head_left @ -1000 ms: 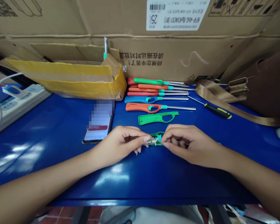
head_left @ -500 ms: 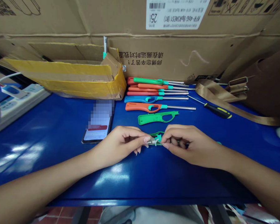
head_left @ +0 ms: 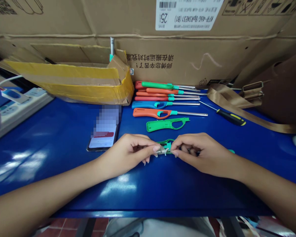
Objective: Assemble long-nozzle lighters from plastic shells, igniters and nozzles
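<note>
My left hand (head_left: 135, 149) is closed in a pinch on a small translucent lighter part (head_left: 161, 151) with a whitish tip that points right. Just right of that tip, the thumb and forefinger of my right hand (head_left: 199, 153) are pressed together; what they grip is too small or hidden to make out. Behind the fingertips lies an opened green lighter handle (head_left: 171, 141) with a turquoise piece inside, largely covered by my hands. Farther back, a loose green handle half (head_left: 162, 125) rests on the blue table (head_left: 148, 194), its hollow side up.
Several long-nosed lighters (head_left: 148, 113) lie stacked behind the handle half. A screwdriver (head_left: 232, 118) and brown ribbon (head_left: 246, 113) are at right. To the left are a phone (head_left: 102, 142), a yellow-taped carton (head_left: 88, 92) and a power strip (head_left: 27, 102). A large cardboard box (head_left: 143, 49) stands behind.
My hands stay almost in place. The translucent part's whitish tip has shifted very slightly to the right, and the whole view has moved a little.
</note>
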`<state>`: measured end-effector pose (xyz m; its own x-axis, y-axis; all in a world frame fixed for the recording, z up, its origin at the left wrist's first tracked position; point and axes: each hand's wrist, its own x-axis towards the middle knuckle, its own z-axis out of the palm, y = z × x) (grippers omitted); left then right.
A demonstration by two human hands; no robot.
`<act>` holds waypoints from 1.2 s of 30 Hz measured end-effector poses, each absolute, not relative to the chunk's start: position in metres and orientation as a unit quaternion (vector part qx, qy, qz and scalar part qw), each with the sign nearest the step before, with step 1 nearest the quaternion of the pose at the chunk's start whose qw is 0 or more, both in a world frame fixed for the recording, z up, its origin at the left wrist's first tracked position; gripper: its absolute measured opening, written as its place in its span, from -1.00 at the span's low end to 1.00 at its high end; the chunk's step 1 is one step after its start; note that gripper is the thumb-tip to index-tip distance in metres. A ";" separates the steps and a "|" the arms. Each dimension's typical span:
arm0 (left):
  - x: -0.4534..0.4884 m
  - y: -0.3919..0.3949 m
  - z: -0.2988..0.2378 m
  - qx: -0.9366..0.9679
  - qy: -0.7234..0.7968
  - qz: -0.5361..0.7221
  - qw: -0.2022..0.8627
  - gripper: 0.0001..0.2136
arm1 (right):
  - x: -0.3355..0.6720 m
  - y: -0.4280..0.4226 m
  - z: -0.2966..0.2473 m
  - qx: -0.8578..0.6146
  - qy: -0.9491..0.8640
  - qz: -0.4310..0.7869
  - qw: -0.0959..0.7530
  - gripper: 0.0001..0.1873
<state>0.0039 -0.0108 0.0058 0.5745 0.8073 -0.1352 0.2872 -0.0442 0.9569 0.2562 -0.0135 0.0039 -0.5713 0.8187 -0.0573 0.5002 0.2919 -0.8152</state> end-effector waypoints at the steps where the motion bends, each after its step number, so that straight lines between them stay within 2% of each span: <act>1: 0.004 -0.011 0.005 0.686 0.401 0.229 0.563 -0.78 | 0.256 -0.013 0.004 -0.420 -0.781 0.420 0.192 -0.88; 36: 0.006 -0.014 0.006 0.673 0.411 0.222 0.573 -0.78 | 0.253 -0.015 0.002 -0.397 -0.775 0.438 0.222 -0.84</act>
<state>0.0062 -0.0144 0.0062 0.5634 0.8081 -0.1718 0.2982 -0.0050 0.9545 0.2527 -0.0147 0.0025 -0.5867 0.8098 -0.0043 0.4215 0.3009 -0.8554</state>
